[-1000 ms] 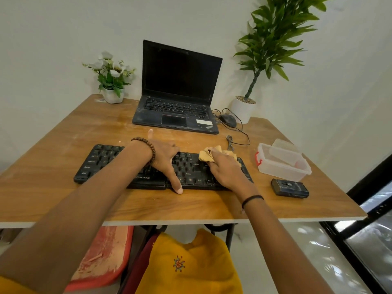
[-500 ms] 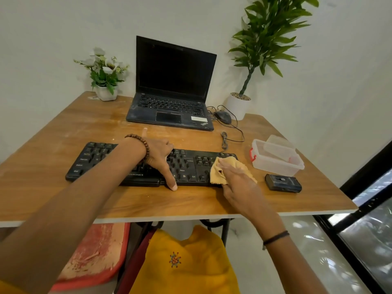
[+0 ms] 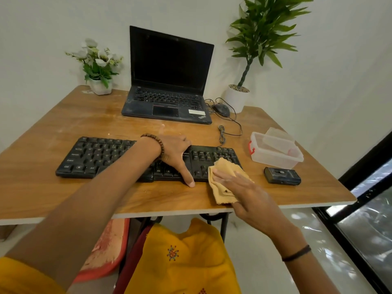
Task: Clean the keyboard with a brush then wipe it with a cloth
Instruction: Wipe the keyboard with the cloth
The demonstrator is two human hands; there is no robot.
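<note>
Head view of a wooden table (image 3: 63, 124) with the black keyboard (image 3: 101, 155) lying lengthwise near its front edge. The left hand (image 3: 176, 151) rests palm down on the middle of the keyboard with relaxed fingers gripping nothing. Its thumb reaches over the front edge to touch the table, and the forearm hides the keys beneath it. A beaded bracelet (image 3: 157, 141) circles that wrist.

The right hand (image 3: 239, 185) lies flat, fingers straight, pressing the tan cloth (image 3: 220, 166) onto the keyboard's near right corner. It pinches nothing. The cloth covers that corner and spills forward onto the table, partly hidden under the palm. A thin black band (image 3: 296, 253) sits on the right wrist.

Behind the keyboard stands an open laptop (image 3: 167, 81) with a dark screen. To the laptop's right is a mouse (image 3: 221, 109), whose cable (image 3: 221, 134) loops toward the keyboard's far right end. A small pot of white flowers (image 3: 99, 66) occupies the far left corner, and a tall green plant (image 3: 261, 39) in a white pot the far right.

Just right of the keyboard sits a clear plastic box (image 3: 273, 158) with a red latch. A small black device (image 3: 282, 176) lies in front of the box, near the cloth but apart from it. Yellow fabric (image 3: 182, 262) shows below the table edge.
</note>
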